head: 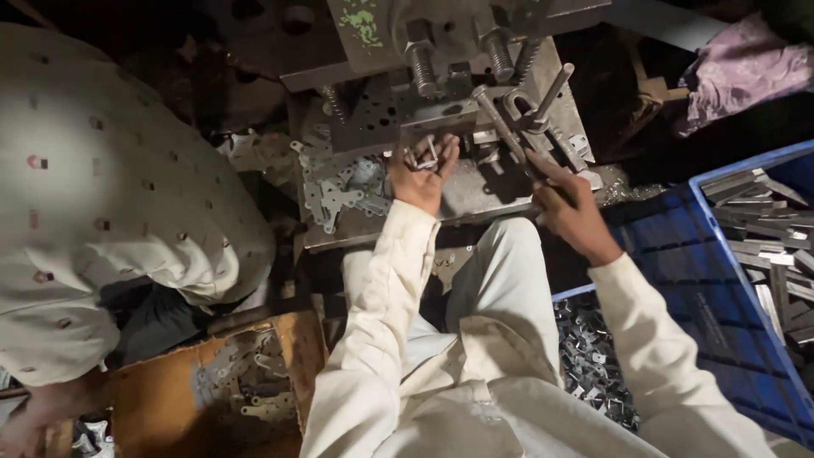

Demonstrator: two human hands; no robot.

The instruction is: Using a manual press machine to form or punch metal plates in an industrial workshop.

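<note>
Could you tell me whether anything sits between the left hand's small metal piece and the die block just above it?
Nothing visible does. The left hand holds the small metal piece right at the die block; the right hand and its metal rod stay off to the side.

The blue crate (678, 254) runs off the right edge; the right hand (570, 208) hides its tool's handle.

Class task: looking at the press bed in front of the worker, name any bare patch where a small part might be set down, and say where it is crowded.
The bare grey plate between the left hand and right hand is free. Left of it, punched metal pieces crowd the bed; behind it stand bolts and springs.
</note>
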